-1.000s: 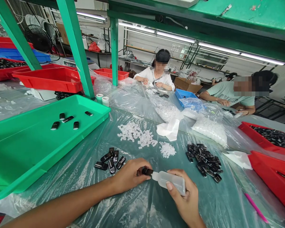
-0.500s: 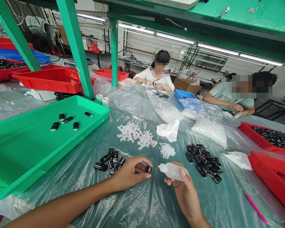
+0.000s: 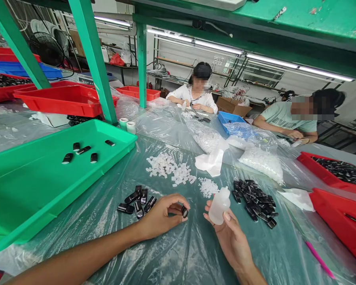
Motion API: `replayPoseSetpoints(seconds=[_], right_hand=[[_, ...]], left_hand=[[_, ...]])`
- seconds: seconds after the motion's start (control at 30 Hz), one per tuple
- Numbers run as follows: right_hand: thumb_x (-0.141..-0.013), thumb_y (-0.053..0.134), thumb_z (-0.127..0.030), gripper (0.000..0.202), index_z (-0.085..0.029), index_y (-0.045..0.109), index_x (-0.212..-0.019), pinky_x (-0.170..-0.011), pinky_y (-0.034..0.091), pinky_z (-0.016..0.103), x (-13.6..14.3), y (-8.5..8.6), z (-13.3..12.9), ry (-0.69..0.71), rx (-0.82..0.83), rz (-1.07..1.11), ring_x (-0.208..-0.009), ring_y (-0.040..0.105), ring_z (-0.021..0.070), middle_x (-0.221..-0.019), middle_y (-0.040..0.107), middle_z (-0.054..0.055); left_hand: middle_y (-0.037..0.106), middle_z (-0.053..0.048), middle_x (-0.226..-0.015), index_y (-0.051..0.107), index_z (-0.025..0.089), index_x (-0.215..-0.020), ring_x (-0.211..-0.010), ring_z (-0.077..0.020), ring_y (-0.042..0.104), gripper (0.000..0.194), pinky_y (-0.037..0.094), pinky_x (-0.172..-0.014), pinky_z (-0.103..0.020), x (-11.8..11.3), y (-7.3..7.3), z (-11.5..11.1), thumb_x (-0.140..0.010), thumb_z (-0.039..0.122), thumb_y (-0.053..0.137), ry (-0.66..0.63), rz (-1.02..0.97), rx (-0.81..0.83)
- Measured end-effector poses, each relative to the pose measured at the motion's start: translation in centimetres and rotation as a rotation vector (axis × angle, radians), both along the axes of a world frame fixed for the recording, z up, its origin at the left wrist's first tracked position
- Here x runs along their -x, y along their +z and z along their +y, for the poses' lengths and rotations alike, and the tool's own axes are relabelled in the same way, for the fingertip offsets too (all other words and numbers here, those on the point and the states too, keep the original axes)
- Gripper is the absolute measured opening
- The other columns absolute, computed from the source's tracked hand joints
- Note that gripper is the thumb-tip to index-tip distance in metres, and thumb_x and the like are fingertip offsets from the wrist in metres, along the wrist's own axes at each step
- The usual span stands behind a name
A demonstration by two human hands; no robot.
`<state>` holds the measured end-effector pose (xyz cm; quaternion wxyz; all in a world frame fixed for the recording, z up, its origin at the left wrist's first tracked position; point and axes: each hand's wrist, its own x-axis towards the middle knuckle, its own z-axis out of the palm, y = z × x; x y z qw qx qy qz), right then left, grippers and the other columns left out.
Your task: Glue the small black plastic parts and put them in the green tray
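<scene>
Between its thumb and fingers, my left hand (image 3: 163,215) pinches a small black plastic piece (image 3: 184,211), its end turned to the right. My right hand (image 3: 230,233) grips a translucent white squeeze bottle (image 3: 220,206), its nozzle pointing up. Several glossy black pieces (image 3: 138,200) lie just beyond my left hand. A larger heap of black pieces (image 3: 255,202) is to the right of the bottle. Small white bits (image 3: 208,187) lie behind the bottle, and two piles of white pieces (image 3: 170,168) sit farther back.
A green tray (image 3: 47,209) with several black pieces stands at left. Red trays (image 3: 341,221) line the right side, near a pink stick (image 3: 319,259). Plastic sheeting covers the table. Green posts (image 3: 91,59) rise at left. Two people (image 3: 197,95) work across the table.
The squeeze bottle in my right hand has turned from lying sideways, nozzle toward my left hand, to nozzle up. My left hand has barely moved.
</scene>
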<state>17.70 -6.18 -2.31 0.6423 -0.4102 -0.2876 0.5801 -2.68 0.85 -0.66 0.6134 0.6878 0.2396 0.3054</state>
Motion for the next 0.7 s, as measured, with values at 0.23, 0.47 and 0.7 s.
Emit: replayPoseSetpoints(seconds=[0.23,0.47,0.7], right_hand=[[-0.079,0.062,-0.033,0.034,-0.029,0.053,-0.111,-0.086,0.041,0.03,-0.42,-0.3,-0.1,-0.062,-0.06,-0.311,-0.101,0.055,0.0201,-0.11,0.063,0.002],[-0.075,0.067,-0.033,0.033,-0.028,0.051,-0.104,-0.081,0.041,0.026,-0.62,0.47,-0.1,-0.161,-0.044,-0.592,-0.097,0.055,0.0192,-0.104,0.063,0.001],[-0.08,0.058,-0.04,0.034,-0.025,0.055,-0.11,-0.067,0.04,0.023,-0.18,0.3,-0.26,0.004,-0.009,-0.369,-0.075,0.052,0.0148,-0.089,0.06,0.002]], left_hand=[[0.051,-0.004,-0.095,0.057,0.017,-0.089,-0.082,-0.0141,0.056,0.016,0.051,-0.077,-0.027,-0.05,-0.07,0.0,-0.077,0.008,0.052,0.022,0.011,-0.029],[0.054,-0.003,-0.092,0.054,0.017,-0.086,-0.08,-0.0143,0.056,0.01,0.048,-0.074,-0.025,-0.06,-0.25,-0.04,-0.077,0.012,0.055,0.044,0.057,-0.037],[0.047,0.005,-0.064,0.051,0.017,-0.084,-0.057,-0.0091,0.041,0.015,0.031,-0.052,-0.019,-0.05,-0.69,-0.05,-0.075,0.021,0.063,0.077,0.154,-0.052]])
